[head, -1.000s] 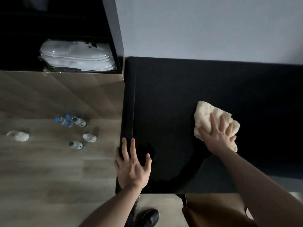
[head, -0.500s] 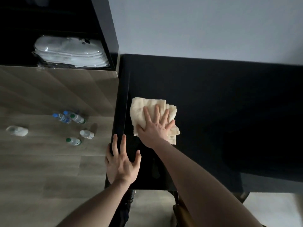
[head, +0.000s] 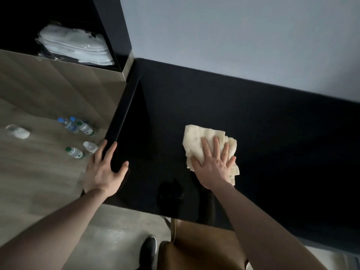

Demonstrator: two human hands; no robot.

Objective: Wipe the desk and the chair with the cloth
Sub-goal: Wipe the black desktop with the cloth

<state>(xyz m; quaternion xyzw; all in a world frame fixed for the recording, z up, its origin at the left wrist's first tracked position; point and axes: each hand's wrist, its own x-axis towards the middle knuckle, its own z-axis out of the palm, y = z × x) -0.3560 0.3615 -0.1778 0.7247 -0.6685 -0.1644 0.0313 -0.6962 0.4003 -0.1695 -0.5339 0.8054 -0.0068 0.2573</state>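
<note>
Cloth (head: pixel 206 142), cream and crumpled, is lying flat on the dark tabletop (head: pixel 272 123) at centre right of the frame, under the right hand (head: pixel 213 164). That hand is pressing down with an open palm, fingers (head: pixel 215 145) spread over the fabric and not closed round it. The left hand (head: pixel 103 170) is bracing at the tabletop's left edge, thumb on top and fingers draped over the side, a loose open hold clamped on nothing else. The cloth is looking soft, light and limp, so it will probably bunch or fold if pushed from one corner; flat pressure through the middle, as the palm is giving now, should be keeping it spread. The glossy surface is likely letting it slide easily. At the bottom of the frame the brown chair (head: pixel 200 250) is sitting tucked under the tabletop, apparently not yet wiped. Small bottles (head: pixel 78 127) are lying on the wooden floor (head: pixel 39 172) at the left.
</note>
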